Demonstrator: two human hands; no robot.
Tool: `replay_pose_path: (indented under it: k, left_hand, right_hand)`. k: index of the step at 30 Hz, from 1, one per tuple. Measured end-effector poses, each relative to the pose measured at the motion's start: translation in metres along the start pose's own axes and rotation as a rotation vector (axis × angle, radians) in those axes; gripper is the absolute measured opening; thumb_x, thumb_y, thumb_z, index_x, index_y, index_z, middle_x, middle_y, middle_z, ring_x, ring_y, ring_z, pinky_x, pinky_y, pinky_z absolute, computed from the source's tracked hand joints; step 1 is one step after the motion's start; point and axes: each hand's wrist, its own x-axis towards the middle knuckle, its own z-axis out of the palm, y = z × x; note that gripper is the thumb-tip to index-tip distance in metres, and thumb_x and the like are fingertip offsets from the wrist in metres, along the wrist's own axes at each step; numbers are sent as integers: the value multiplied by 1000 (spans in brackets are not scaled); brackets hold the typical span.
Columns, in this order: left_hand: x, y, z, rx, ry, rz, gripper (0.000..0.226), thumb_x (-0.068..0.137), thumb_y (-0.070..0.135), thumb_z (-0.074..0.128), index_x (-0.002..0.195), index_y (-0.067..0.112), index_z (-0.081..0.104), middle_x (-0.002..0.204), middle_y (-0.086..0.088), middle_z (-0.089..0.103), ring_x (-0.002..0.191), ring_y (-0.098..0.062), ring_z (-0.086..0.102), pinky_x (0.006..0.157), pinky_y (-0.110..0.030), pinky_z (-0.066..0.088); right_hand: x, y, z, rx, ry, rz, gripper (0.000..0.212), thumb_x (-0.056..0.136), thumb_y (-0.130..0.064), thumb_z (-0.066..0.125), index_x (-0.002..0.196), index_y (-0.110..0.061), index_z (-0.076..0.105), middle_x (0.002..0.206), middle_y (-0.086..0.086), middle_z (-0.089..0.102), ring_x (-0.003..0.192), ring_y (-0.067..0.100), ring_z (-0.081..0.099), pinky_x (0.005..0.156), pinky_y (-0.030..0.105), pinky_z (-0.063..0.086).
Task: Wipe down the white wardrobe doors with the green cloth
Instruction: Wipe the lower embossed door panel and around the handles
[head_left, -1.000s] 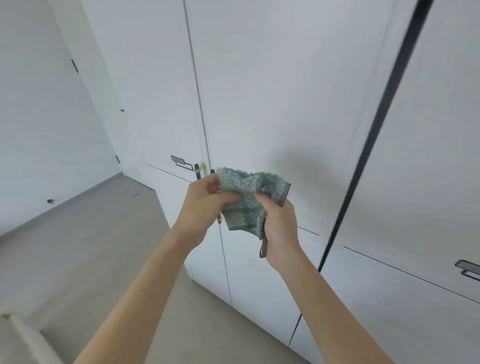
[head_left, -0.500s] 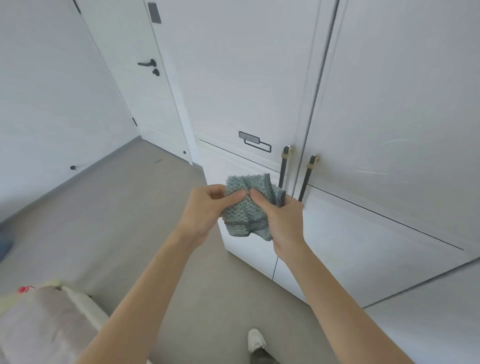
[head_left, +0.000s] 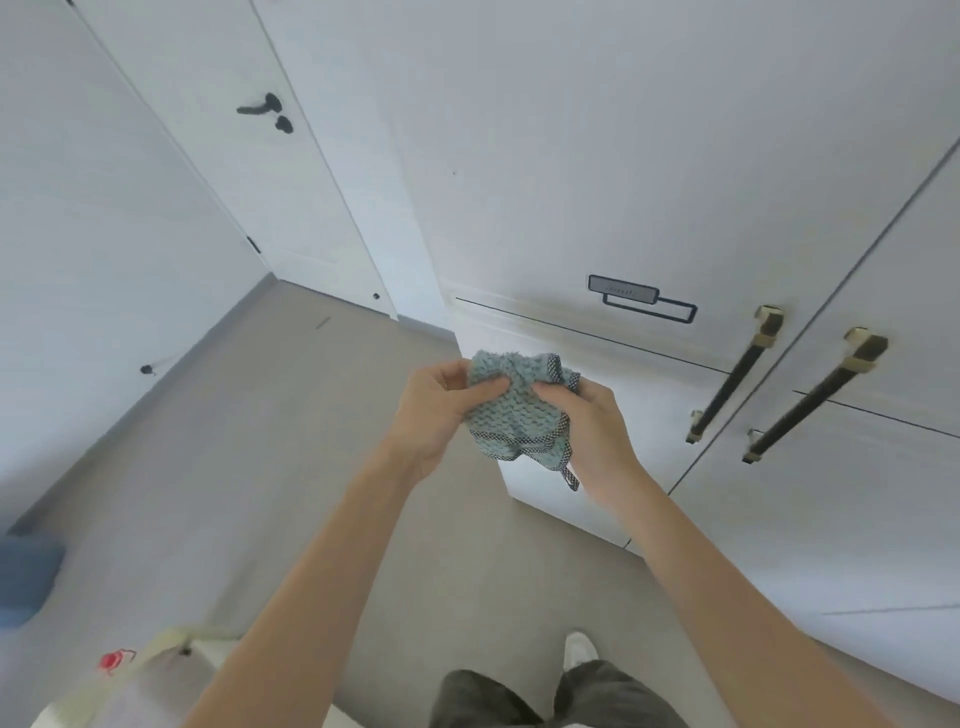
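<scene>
Bunching between both hands, the green cloth (head_left: 514, 410) hangs in the air in front of the person, clear of the white wardrobe doors (head_left: 597, 171) and touching none of them. The left hand (head_left: 441, 410) pinches its left side with thumb on top, and the right hand (head_left: 592, 421) grips its right side, a checked corner dangling below. The doors stand ahead and to the right of the cloth, so the right hand is the nearer one to them; the nearest panel lies just behind the cloth, and the two dark bar handles (head_left: 727, 374) run slantwise further right. Wiping has apparently not begun; I judge the cloth is being folded into a pad first.
</scene>
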Motion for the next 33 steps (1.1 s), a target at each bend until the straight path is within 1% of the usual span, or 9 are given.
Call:
replay_pose_path:
  k: [6, 10, 14, 18, 22, 25, 28, 31, 33]
  left_hand:
    - [59, -9, -42, -41, -158, -41, 17, 97, 8, 70, 113, 2, 75, 109, -16, 79, 97, -25, 76, 86, -35, 63]
    - [104, -26, -68, 79, -281, 15, 13, 101, 13, 68, 104, 4, 76, 102, -16, 79, 92, -24, 75, 86, -45, 62]
    - [140, -43, -86, 198, -390, 72, 15, 96, 23, 76, 94, 9, 78, 94, -10, 79, 91, -24, 76, 86, -47, 61]
    - [152, -46, -95, 349, -629, 140, 18, 96, 32, 76, 90, 15, 79, 88, -2, 79, 89, -23, 76, 78, -40, 62]
    - [167, -53, -95, 482, -784, 235, 15, 92, 35, 80, 86, 21, 80, 82, 0, 76, 77, -28, 74, 69, -41, 59]
    - [180, -68, -88, 535, -716, 322, 16, 86, 39, 85, 90, 24, 81, 80, 8, 76, 71, -16, 73, 66, -30, 59]
    - [191, -84, -91, 523, -535, 438, 12, 89, 38, 82, 93, 26, 80, 81, 16, 76, 69, -6, 70, 68, -27, 58]
    - [206, -102, -95, 407, -409, 596, 8, 97, 31, 75, 94, 24, 76, 80, 12, 74, 77, -13, 72, 74, -28, 57]
    - [213, -106, -98, 360, -339, 779, 8, 96, 23, 72, 95, 15, 71, 81, 7, 68, 78, -18, 66, 75, -28, 52]
  right_hand:
    - [34, 25, 41, -82, 195, -66, 18, 90, -21, 77, 101, -6, 76, 98, 12, 79, 93, 31, 76, 82, 47, 62]
    - [54, 57, 71, -65, 427, -62, 27, 95, -32, 72, 97, -5, 73, 89, 11, 76, 77, 33, 70, 58, 45, 52]
    - [66, 97, 110, 255, 665, -155, 22, 90, -23, 74, 102, -4, 75, 103, 18, 76, 95, 37, 72, 71, 50, 59]
    - [67, 130, 145, 717, 572, -181, 52, 85, -24, 78, 130, -2, 64, 132, 22, 66, 123, 38, 64, 103, 54, 52]
    - [78, 153, 155, 963, 451, -228, 69, 66, -33, 94, 126, -6, 71, 137, 22, 63, 121, 35, 66, 96, 52, 56]
    - [89, 168, 152, 1020, 445, -226, 50, 94, -34, 69, 135, -5, 64, 143, 20, 58, 130, 34, 59, 107, 52, 49]
    - [102, 173, 145, 1000, 677, -244, 49, 101, -35, 54, 140, -6, 59, 139, 19, 63, 129, 35, 61, 111, 53, 44]
    - [123, 172, 135, 950, 987, -383, 34, 99, -35, 62, 129, -18, 63, 120, 4, 75, 104, 20, 74, 84, 39, 60]
    - [148, 169, 133, 820, 1161, -443, 15, 97, -43, 65, 109, -35, 70, 104, -11, 77, 83, 8, 69, 71, 28, 53]
